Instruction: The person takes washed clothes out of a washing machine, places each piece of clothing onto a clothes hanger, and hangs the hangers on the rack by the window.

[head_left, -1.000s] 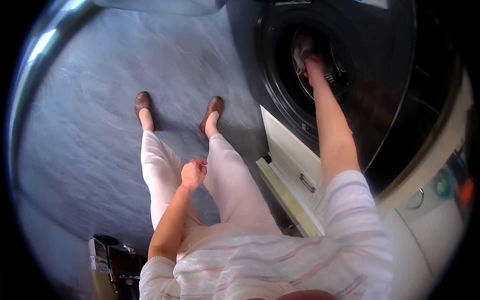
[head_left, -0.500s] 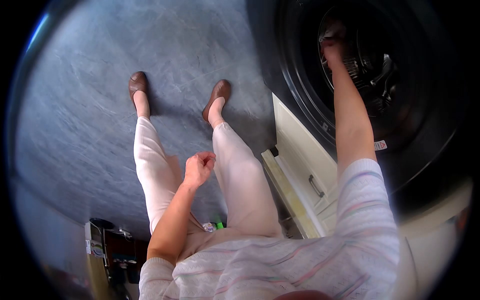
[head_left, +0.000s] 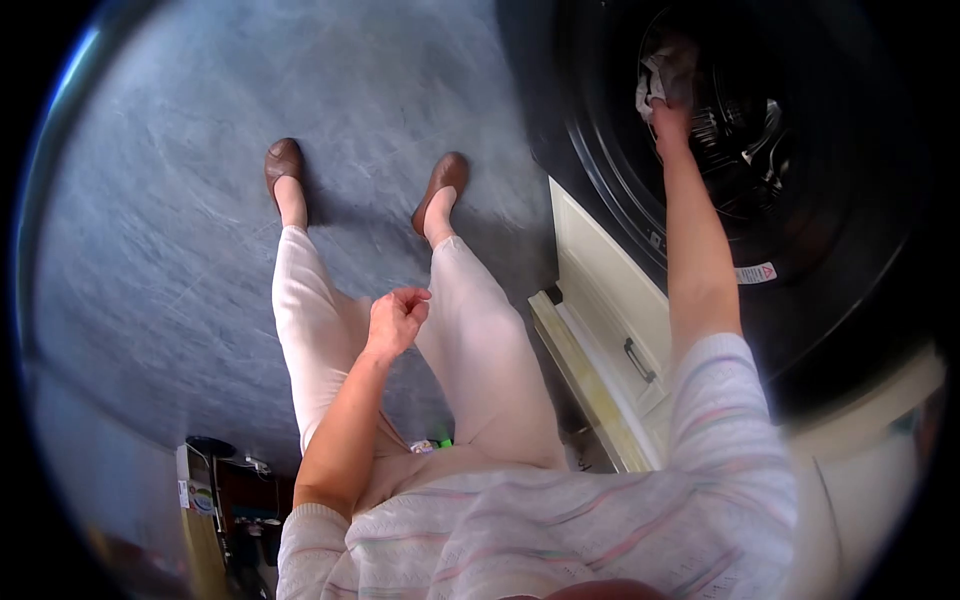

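My right hand [head_left: 672,130] is inside the dark round opening of a front-loading washing machine [head_left: 610,180]. Its fingers are closed on a crumpled white cloth [head_left: 655,82] at the left side of the drum [head_left: 735,140]. Part of the cloth is lost in shadow. My left hand [head_left: 398,318] hovers over my thighs, its fingers curled in towards the thumb, and no object shows in it.
A cream cabinet front with a dark handle [head_left: 638,360] stands beside my leg, below the machine. A warning label [head_left: 756,273] is on the machine's rim. Grey marbled floor [head_left: 180,200] lies under my brown shoes. Dark items [head_left: 250,520] stand at the lower left.
More of the white cloth now shows at my right hand, which has drawn slightly down inside the drum. My left hand has risen slightly, still curled. The view has shifted a little.
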Motion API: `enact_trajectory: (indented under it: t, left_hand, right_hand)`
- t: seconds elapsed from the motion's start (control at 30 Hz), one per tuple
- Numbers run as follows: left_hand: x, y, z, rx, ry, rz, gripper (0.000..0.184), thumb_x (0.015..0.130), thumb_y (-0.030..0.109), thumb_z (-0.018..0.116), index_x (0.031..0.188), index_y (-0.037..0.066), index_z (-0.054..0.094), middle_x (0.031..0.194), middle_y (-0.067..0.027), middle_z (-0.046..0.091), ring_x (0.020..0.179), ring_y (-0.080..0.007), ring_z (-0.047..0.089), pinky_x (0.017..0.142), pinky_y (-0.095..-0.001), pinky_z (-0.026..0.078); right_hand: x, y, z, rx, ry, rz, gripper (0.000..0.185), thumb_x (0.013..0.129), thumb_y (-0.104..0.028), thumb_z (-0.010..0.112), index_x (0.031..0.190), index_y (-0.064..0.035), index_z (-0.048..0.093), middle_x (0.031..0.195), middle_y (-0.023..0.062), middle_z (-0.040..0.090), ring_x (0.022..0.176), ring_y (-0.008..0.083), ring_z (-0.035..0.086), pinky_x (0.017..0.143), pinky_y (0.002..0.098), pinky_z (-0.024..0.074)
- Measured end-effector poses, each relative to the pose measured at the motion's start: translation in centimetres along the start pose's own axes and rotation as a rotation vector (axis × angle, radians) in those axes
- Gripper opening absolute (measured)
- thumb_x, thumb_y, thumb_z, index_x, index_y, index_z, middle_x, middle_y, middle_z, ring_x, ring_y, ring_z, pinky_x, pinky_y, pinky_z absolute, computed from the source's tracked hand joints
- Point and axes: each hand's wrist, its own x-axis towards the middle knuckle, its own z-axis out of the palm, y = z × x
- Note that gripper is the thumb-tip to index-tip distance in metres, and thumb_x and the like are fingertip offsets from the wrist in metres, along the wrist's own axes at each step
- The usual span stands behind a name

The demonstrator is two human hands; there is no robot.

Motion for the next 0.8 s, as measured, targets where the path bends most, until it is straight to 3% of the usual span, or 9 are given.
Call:
enact_trajectory:
  t: [0.07,0.13,0.27,0.37,0.47,0.6,0.67,0.73,0.8]
  left_hand:
    - [-0.2,-0.2,-0.5,0.049,0.012,0.025,0.022,0.072,0.009,0.051,0.089,0.003,0.063,0.064,-0.0071,0.06,0.059,-0.0171,0.056,0.063,-0.029,0.046]
    - [-0.9,-0.9,-1.3,0.153,0.038,0.056,0.022,0.071,0.009,0.051,0.089,0.004,0.063,0.066,-0.0085,0.06,0.061,-0.0206,0.057,0.063,-0.031,0.046]
    - [-3.4,-0.3,-3.3,0.288,0.098,0.156,0.021,0.07,0.01,0.051,0.086,0.005,0.063,0.069,-0.0114,0.062,0.065,-0.0273,0.059,0.064,-0.0356,0.046]
    - [-6.2,3.9,-5.0,0.382,0.102,0.276,0.017,0.071,0.01,0.051,0.083,0.006,0.062,0.072,-0.0127,0.061,0.067,-0.0292,0.058,0.065,-0.0371,0.046]
    - [-9.9,10.4,-6.0,0.241,0.239,0.529,0.014,0.073,0.01,0.052,0.081,0.007,0.062,0.075,-0.0114,0.058,0.067,-0.0283,0.057,0.064,-0.0352,0.045]
    - [-13.8,18.4,-7.7,0.03,0.355,0.721,0.013,0.074,0.011,0.055,0.082,0.005,0.062,0.072,-0.0082,0.057,0.062,-0.0211,0.055,0.06,-0.0302,0.045]
    - [-14.5,20.2,-8.1,-0.118,0.029,0.552,0.021,0.081,0.022,0.055,0.082,0.003,0.062,0.076,-0.0062,0.06,0.064,-0.0167,0.057,0.057,-0.029,0.046]
    - [-15.3,21.5,-8.2,-0.421,-0.479,0.271,0.04,0.085,0.039,0.051,0.09,0.0,0.06,0.081,-0.0055,0.061,0.068,-0.0141,0.058,0.057,-0.0264,0.047]
    - [-17.3,21.7,-7.8,-0.843,-0.691,0.18,0.049,0.085,0.045,0.048,0.105,0.001,0.054,0.092,-0.0079,0.06,0.082,-0.015,0.059,0.063,-0.0266,0.048]
  right_hand:
    - [-5.1,-5.5,-2.8,0.32,-0.102,0.36,0.024,0.072,-0.021,0.058,0.082,0.0003,0.06,0.072,0.0112,0.06,0.064,0.0151,0.057,0.052,0.0288,0.0412]
    - [-9.9,-8.4,-5.4,0.464,-0.194,0.371,0.02,0.072,-0.018,0.059,0.089,-0.0056,0.06,0.08,0.0045,0.06,0.065,0.0111,0.054,0.051,0.0215,0.0402]
    - [-18.6,-12.2,-11.6,0.931,-0.463,0.417,0.024,0.076,-0.009,0.053,0.099,-0.0011,0.055,0.09,0.0068,0.059,0.076,0.014,0.057,0.061,0.0269,0.0455]
    - [-23.5,-14.9,-15.7,1.147,-0.535,0.393,0.03,0.075,-0.003,0.052,0.105,0.002,0.051,0.095,0.0078,0.059,0.083,0.015,0.058,0.074,0.0279,0.0461]
    - [-26.3,-17.5,-20.1,1.214,-0.666,0.302,0.034,0.074,-0.001,0.053,0.108,0.0023,0.05,0.097,0.009,0.059,0.086,0.0154,0.058,0.082,0.0265,0.0437]
    - [-29.6,-21.8,-24.7,1.146,-0.793,0.16,0.024,0.073,-0.001,0.054,0.097,0.0014,0.054,0.09,0.0068,0.06,0.079,0.011,0.058,0.074,0.0237,0.045]
    - [-31.5,-24.4,-26.2,1.035,-0.869,0.083,0.019,0.073,-0.001,0.054,0.092,0.0004,0.055,0.085,0.0028,0.059,0.076,0.0077,0.055,0.071,0.0205,0.0435]
    - [-34.2,-27.1,-27.0,0.925,-0.948,-0.121,0.017,0.073,-0.003,0.056,0.09,-0.0003,0.056,0.079,0.0004,0.057,0.07,0.0064,0.053,0.064,0.0197,0.0423]
    - [-37.2,-28.9,-26.9,0.762,-1.038,-0.232,0.014,0.074,-0.006,0.058,0.087,-0.0009,0.056,0.072,-0.0019,0.055,0.063,0.006,0.05,0.056,0.021,0.0405]
